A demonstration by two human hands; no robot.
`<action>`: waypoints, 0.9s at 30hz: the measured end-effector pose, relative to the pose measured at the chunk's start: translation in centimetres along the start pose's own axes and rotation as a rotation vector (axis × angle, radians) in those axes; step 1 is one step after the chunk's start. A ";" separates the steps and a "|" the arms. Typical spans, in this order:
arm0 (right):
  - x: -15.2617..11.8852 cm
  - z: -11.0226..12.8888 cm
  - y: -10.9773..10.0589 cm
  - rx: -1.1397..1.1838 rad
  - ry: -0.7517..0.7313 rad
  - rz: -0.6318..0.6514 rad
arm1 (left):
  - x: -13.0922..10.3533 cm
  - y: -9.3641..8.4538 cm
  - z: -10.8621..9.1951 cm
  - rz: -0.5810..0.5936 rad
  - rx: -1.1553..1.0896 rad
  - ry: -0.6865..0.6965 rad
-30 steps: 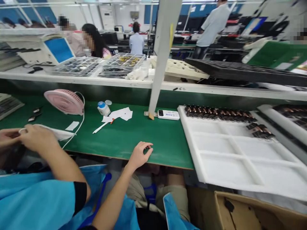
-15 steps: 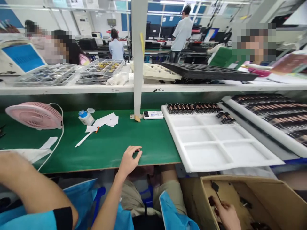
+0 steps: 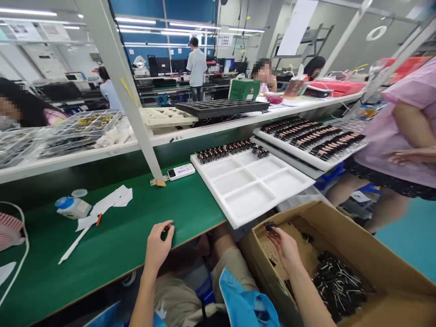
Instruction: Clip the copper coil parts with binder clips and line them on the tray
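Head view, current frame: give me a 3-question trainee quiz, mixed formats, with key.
1. True or false: the right hand is over the cardboard box.
2. The left hand rests on: A) the white tray B) the green mat C) the pink fan.
3. Fill in: the dark parts sit along the tray's ___ edge.

Key: 1 true, pinching a small dark part. 2 B, at the mat's near edge. 3 far.

The white tray (image 3: 252, 190) lies on the bench (image 3: 112, 245), right of the bottle (image 3: 71, 206). The cardboard box (image 3: 357, 254) sits below and right of the tray.
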State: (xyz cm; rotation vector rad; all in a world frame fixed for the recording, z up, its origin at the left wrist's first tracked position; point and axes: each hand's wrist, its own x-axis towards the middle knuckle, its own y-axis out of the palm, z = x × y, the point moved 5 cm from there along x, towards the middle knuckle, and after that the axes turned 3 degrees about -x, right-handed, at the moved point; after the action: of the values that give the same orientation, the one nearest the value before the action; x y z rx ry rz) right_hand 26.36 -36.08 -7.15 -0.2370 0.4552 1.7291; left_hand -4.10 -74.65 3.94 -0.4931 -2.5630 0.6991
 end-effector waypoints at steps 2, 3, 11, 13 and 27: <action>0.3 -0.6 0.4 0.008 0.008 -0.058 | 0.1 0.0 0.1 -0.004 -0.005 -0.009; 0.4 -1.0 0.5 -0.013 0.002 -0.059 | 0.1 0.0 0.1 -0.005 -0.008 -0.015; 0.1 -1.2 1.1 -0.619 -0.255 0.056 | 0.2 0.3 1.0 -0.025 0.053 0.006; 0.0 -1.1 1.4 -0.705 -0.305 0.060 | 0.2 0.4 1.1 -0.033 0.063 0.029; 0.3 -1.8 1.7 -0.620 -0.336 0.091 | 0.3 0.6 0.5 -0.049 0.188 0.148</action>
State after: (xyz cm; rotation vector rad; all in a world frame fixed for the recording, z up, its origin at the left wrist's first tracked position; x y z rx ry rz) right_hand 24.49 -36.85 -8.65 -0.3604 -0.3319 1.9175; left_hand -4.44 -74.24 3.27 -0.4024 -2.3360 0.8437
